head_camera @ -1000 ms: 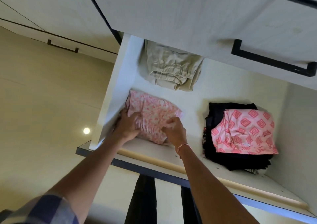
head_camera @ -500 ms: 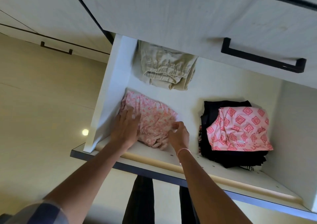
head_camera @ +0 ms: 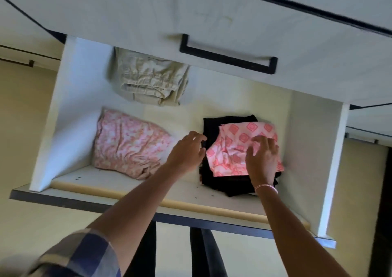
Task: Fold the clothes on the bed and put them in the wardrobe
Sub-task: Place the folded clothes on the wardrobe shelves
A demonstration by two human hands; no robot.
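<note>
On the white wardrobe shelf (head_camera: pixel 118 186) a folded pink floral garment (head_camera: pixel 129 145) lies at the left, with no hand on it. To its right is a stack of black clothes (head_camera: pixel 214 128) topped by a folded pink cloth with a square pattern (head_camera: pixel 233 145). My right hand (head_camera: pixel 262 156) rests on that patterned cloth with fingers spread. My left hand (head_camera: pixel 186 151) hovers at the stack's left edge, fingers loosely bent and holding nothing. A folded beige garment (head_camera: pixel 148 81) sits at the back of the shelf.
A closed cabinet door with a black handle (head_camera: pixel 228 58) hangs above the shelf. White side walls (head_camera: pixel 61 115) bound the compartment left and right. Dark clothes (head_camera: pixel 203 253) hang below the shelf's front edge.
Both hands have left the pink floral garment and moved right to the black stack. My right hand now lies on the square-patterned cloth.
</note>
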